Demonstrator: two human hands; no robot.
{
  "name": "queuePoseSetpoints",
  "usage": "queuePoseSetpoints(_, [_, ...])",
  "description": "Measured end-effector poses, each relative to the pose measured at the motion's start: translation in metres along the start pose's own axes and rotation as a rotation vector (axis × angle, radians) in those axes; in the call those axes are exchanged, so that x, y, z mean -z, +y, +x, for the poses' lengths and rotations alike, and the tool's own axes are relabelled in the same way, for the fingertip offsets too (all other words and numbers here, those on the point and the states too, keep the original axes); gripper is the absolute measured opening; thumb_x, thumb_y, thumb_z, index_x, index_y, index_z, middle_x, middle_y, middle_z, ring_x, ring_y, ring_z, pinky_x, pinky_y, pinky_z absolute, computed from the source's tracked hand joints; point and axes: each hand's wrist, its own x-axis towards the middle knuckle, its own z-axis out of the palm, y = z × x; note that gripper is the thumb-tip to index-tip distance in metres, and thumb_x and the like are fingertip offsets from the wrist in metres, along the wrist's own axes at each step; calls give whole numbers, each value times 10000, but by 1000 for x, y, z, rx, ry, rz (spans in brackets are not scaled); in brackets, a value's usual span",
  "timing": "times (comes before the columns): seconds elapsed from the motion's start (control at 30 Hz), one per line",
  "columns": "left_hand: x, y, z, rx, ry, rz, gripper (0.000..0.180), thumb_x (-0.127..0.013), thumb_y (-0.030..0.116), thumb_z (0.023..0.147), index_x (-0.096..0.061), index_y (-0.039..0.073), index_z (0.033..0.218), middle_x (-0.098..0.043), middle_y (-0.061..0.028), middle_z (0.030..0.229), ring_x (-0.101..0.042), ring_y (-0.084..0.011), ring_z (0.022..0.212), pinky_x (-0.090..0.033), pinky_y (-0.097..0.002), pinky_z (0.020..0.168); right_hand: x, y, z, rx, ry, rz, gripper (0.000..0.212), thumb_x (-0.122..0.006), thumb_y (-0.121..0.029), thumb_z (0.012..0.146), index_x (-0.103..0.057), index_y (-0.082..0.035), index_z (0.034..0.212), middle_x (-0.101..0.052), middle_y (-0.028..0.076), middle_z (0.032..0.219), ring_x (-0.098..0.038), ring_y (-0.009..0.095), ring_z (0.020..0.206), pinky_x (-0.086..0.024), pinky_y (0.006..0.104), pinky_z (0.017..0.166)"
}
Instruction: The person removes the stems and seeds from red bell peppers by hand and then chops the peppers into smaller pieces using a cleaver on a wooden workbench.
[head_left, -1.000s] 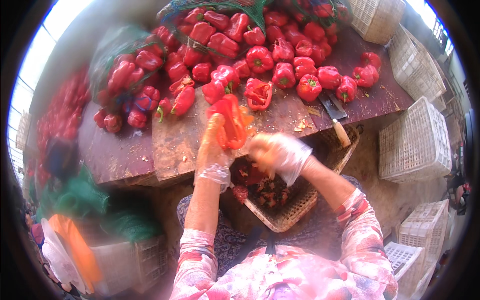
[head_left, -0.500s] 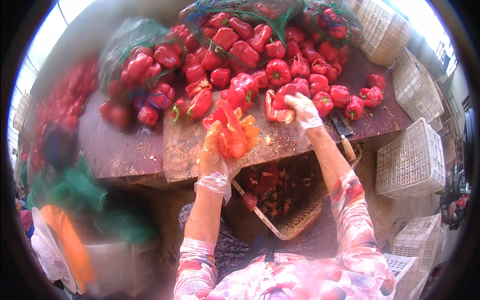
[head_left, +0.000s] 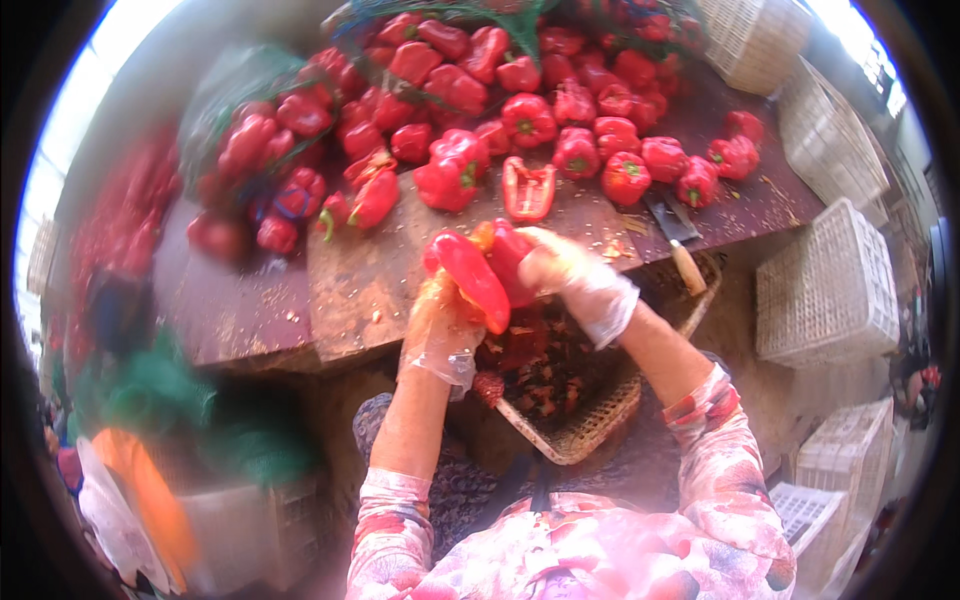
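In front of the table edge my left hand [head_left: 438,318], in a clear plastic glove, is closed round a piece of red bell pepper [head_left: 470,278]. My right hand [head_left: 568,268], gloved likewise, grips a second red pepper piece [head_left: 510,262] pressed against the first, with a bit of orange inner flesh between them. Just beyond, a cut pepper half [head_left: 528,192] lies on the worn board [head_left: 370,250], its pale inside facing up. A whole red pepper [head_left: 450,172] rests to its left. The fingertips are partly hidden by the pepper pieces.
A wide-bladed knife [head_left: 672,220] lies at the table's right edge, handle overhanging. Below my hands stands a scrap-filled basket [head_left: 595,435]. Whole red peppers [head_left: 455,90] and green net bags [head_left: 225,115] heap the far side. White crates [head_left: 828,285] stand at right.
My right hand has moved left and nearer from the board to meet my left hand, now gripping a pepper piece. The pepper in my left hand has turned; a cut half is left on the board.
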Motion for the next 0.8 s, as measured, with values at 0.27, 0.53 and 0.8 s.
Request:
queuePoseSetpoints(0.27, [35,-32,35,26,24,237,422,-619,252,1029,-541,39,1385,-653,-51,1166,-629,-134,973,-533,-244,802,-11,45,-6,378,484,-1000,550,-670,-162,795,-495,-7,1292,-608,302,1200,-603,463,1117,-510,476,937])
queuePoseSetpoints(0.53, [-34,-45,1,-65,-551,389,837,-672,434,948,-274,48,1575,-383,-156,1577,-407,-346,1443,-382,-479,1157,41,-35,-196,544,1009,-836,443,-597,-17,760,-596,-12,1203,-693,129,1010,-694,258,882,-572,388,793])
queuePoseSetpoints(0.8, [-9,13,22,-193,-315,222,609,-655,323,991,-436,66,1498,-558,-139,1440,-597,-353,1267,-508,-475,1038,57,-64,-675,112,1743,-931,456,-552,-62,797,-532,-25,1251,-592,134,1171,-549,283,1048,-459,402,894])
